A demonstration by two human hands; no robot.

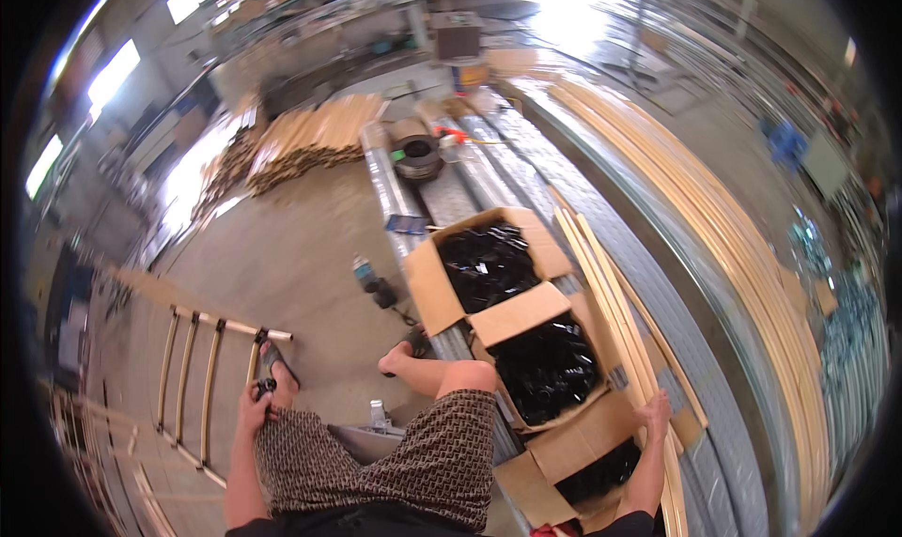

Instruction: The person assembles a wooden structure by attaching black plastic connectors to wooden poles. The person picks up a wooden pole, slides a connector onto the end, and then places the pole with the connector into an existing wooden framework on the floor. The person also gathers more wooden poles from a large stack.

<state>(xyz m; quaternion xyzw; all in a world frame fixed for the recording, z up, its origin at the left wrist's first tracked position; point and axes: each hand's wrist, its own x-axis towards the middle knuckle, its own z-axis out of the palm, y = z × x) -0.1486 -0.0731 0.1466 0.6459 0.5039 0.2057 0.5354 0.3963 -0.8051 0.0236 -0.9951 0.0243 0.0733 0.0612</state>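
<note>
My left hand (252, 408) rests by my left knee, its fingers closed round a small black fitting (267, 386). Beside it a ladder-like frame (209, 375) of tan poles with black joints lies at the left. Over on the right, my right hand (654, 411) is closed on a long tan pole (628, 349), one of several lying side by side. These poles run along the open cardboard boxes (502, 323), which hold shiny black contents (549, 368). Exactly what the contents are, I cannot make out.
A black and teal power drill (374, 287) stands on the floor (310, 255) near my feet. Long wrapped metal bundles (686, 302) and tan poles (723, 217) stretch away at the right. A dark tape roll (416, 156) sits farther off. Stacked tan poles (315, 138) lie far left.
</note>
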